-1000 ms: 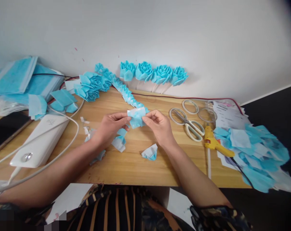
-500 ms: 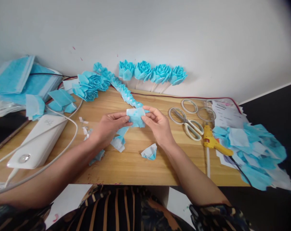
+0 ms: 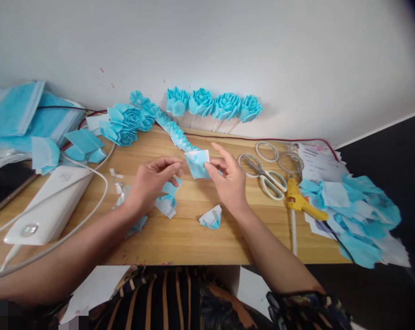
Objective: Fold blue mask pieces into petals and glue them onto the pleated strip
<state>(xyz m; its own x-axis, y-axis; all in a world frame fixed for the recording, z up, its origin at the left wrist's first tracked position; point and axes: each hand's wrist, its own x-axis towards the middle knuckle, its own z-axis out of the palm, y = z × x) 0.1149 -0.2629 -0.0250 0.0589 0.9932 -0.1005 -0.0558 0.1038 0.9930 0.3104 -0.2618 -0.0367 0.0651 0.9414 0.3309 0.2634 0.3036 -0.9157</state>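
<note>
My right hand (image 3: 230, 181) pinches a small blue-and-white fabric piece (image 3: 198, 163) between thumb and fingers, holding it up over the wooden table (image 3: 193, 233). My left hand (image 3: 151, 181) hovers just left of the piece, its fingers curled and a little apart from it, holding nothing. Folded blue pieces (image 3: 166, 201) lie under the left hand, and one folded petal (image 3: 211, 217) rests near my right wrist. A chain of folded blue petals (image 3: 175, 130) runs back toward the wall.
Blue fabric flowers (image 3: 214, 103) lean on the wall. White-handled scissors (image 3: 266, 176), a yellow glue gun (image 3: 302, 204) and blue scraps (image 3: 362, 215) lie at right. A white power bank (image 3: 47, 206) with cables, a blue rosette (image 3: 123, 123) and stacked blue masks (image 3: 29, 114) sit at left.
My left hand has let go of the fabric piece and drawn slightly left. The right hand alone now holds it, tilted upright.
</note>
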